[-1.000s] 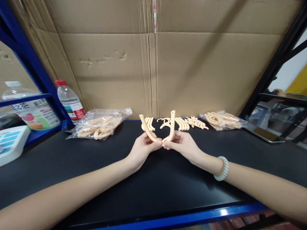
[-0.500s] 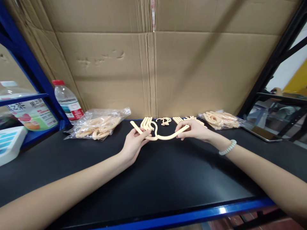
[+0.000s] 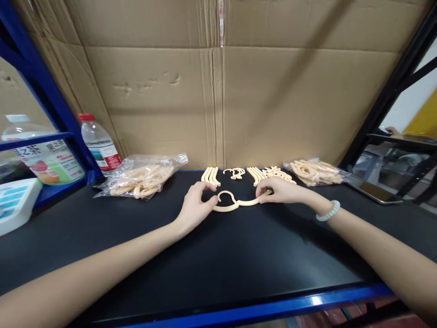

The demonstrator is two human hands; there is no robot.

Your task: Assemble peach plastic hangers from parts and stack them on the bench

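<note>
A cream plastic clothes hanger [image 3: 226,209] lies low over the black tabletop, its curled hook pointing away from me and its two arms spreading sideways. My right hand [image 3: 278,190] pinches the right arm of it. At the left arm is my left hand [image 3: 198,202], thumb and forefinger apart with dark table visible between them; the thumb touches or nearly touches the hanger. The outer end of that arm is hidden behind this hand. Beyond the hands lie a row of curved hanger arms [image 3: 210,176], several loose hooks [image 3: 234,173] and a second row of arms [image 3: 256,175].
A clear bag of hanger parts [image 3: 143,177] lies at the left, another bag [image 3: 312,172] at the right beside a phone-like slab [image 3: 373,190]. A red-capped bottle [image 3: 99,146] stands by the blue shelf post. Cardboard [image 3: 153,100] walls off the back.
The hanger has come down toward the table and slightly right, its hook now tilted left. My left hand's grip has loosened, and the left arm's end no longer shows above it.
</note>
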